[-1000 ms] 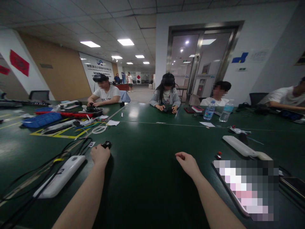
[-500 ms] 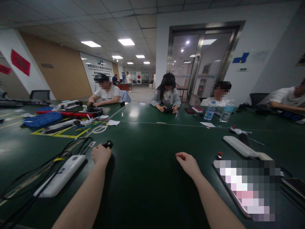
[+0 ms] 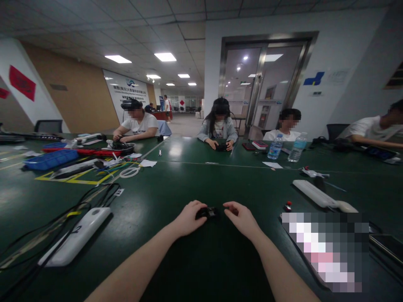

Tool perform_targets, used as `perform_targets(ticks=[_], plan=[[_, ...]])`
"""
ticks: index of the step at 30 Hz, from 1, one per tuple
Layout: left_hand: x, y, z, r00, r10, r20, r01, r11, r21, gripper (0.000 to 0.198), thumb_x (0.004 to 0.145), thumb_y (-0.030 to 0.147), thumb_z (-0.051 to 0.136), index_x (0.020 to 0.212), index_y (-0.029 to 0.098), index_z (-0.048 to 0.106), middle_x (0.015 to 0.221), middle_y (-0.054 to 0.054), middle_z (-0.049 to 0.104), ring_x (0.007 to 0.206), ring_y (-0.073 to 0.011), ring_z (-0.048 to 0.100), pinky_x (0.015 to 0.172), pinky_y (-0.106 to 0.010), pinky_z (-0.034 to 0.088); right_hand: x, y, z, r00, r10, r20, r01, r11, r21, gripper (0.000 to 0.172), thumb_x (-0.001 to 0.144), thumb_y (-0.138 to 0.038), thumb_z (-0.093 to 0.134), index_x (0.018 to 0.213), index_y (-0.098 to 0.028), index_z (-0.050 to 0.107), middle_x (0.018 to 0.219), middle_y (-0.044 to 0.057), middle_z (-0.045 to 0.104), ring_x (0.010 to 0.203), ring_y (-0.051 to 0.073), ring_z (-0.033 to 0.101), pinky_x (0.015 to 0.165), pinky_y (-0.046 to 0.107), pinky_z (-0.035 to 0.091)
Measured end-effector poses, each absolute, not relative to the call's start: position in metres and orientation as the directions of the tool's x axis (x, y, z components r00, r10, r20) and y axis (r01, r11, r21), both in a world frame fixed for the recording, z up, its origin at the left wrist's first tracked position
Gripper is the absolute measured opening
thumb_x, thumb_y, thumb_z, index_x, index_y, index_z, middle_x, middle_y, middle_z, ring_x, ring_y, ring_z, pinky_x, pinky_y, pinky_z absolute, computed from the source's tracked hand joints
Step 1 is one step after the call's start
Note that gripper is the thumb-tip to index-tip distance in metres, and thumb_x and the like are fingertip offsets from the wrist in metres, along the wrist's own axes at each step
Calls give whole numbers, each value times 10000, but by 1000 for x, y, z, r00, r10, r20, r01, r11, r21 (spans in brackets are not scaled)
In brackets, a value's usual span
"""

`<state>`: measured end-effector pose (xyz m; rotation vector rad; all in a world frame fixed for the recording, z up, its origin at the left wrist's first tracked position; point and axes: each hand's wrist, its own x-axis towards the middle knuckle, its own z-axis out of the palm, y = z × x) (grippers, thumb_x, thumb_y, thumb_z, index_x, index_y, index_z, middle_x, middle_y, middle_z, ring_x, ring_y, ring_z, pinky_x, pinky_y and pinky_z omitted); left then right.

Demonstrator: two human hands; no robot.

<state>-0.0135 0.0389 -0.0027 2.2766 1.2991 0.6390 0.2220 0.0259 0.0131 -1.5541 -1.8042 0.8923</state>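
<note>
My left hand (image 3: pixel 189 219) is closed around one end of a small black object (image 3: pixel 211 212), whose far end shows a few light, shiny spots. Its exact kind cannot be made out. The object is low over or on the dark green table (image 3: pixel 201 260), in front of me. Just to its right is my right hand (image 3: pixel 239 216), with thumb and forefinger slightly parted and nothing between them. A narrow gap separates those fingertips from the black object.
On the left lies a white power bank-like case (image 3: pixel 77 237) with black cables, and beyond it a blue tray (image 3: pixel 52 159). At right are a tablet-like device (image 3: pixel 310 268), a long white device (image 3: pixel 311 193) and water bottles (image 3: pixel 275 147). Several people sit around the table.
My left hand has moved right with the black object, from beside the cables to the middle of the table. My right hand has stayed nearly in place, its thumb and forefinger now parted.
</note>
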Motion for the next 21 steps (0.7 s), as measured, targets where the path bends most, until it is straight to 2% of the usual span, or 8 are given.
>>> perform_targets(ticks=[3, 5, 10, 14, 16, 17, 19, 21], plan=[[3, 29, -1, 513, 837, 191, 630, -518, 578, 395, 789, 282, 538, 1177, 210, 554, 1157, -69, 544, 1073, -195, 489, 959, -345, 379, 214, 19, 19, -323, 946, 21, 594, 220, -774, 300, 748, -315, 577, 1036, -248, 628, 932, 16, 590, 798, 156, 543, 724, 297, 450], [3, 27, 1, 524, 830, 190, 621, -525, 582, 410, 797, 274, 531, 1203, 215, 539, 1188, -69, 526, 1092, -194, 478, 972, -349, 372, 210, 16, 21, -375, 927, 13, 598, 252, -760, 310, 725, -324, 613, 1028, -265, 635, 999, 15, 574, 832, 161, 536, 745, 302, 447], [-3, 26, 5, 554, 817, 160, 611, -529, 589, 439, 807, 277, 530, 1243, 237, 511, 1234, -56, 504, 1131, -201, 457, 999, -365, 350, 199, 11, 23, -384, 923, 14, 622, 269, -735, 274, 725, -292, 618, 996, -271, 649, 1024, 15, 560, 930, 179, 537, 826, 313, 435], [-1, 27, 5, 555, 818, 149, 614, -524, 591, 414, 815, 279, 521, 1227, 234, 522, 1229, -57, 507, 1128, -202, 461, 994, -371, 357, 195, 14, 23, -357, 932, 53, 607, 275, -745, 187, 740, -281, 593, 913, -247, 654, 999, 20, 573, 929, 183, 546, 825, 309, 443], [-1, 28, 3, 553, 819, 152, 612, -523, 593, 411, 808, 271, 532, 1216, 228, 528, 1224, -58, 508, 1119, -199, 466, 992, -365, 360, 200, 21, 18, -216, 970, 109, 558, 214, -802, 203, 761, -310, 564, 933, -226, 631, 1003, 39, 582, 911, 188, 554, 810, 312, 456], [-1, 28, 3, 552, 820, 150, 612, -520, 596, 416, 806, 271, 535, 1220, 228, 524, 1227, -57, 506, 1118, -197, 467, 994, -363, 360, 206, 26, 15, -82, 988, 131, 516, 154, -843, 247, 774, -331, 544, 983, -217, 608, 1020, 53, 585, 923, 195, 555, 809, 315, 463], [-2, 29, 2, 550, 823, 141, 615, -513, 599, 430, 811, 281, 532, 1238, 234, 508, 1245, -55, 495, 1126, -197, 463, 1000, -365, 356, 220, 37, 5, 225, 971, 81, 354, -4, -935, 389, 801, -419, 490, 1135, -224, 527, 1101, 69, 578, 977, 207, 553, 795, 316, 481], [-3, 28, 2, 550, 825, 128, 618, -505, 603, 428, 820, 292, 521, 1245, 239, 503, 1261, -57, 487, 1135, -202, 458, 1005, -373, 351, 235, 47, -7, 417, 908, -43, 184, -131, -974, 489, 789, -489, 471, 1194, -215, 475, 1145, 78, 567, 988, 217, 560, 752, 314, 502]])
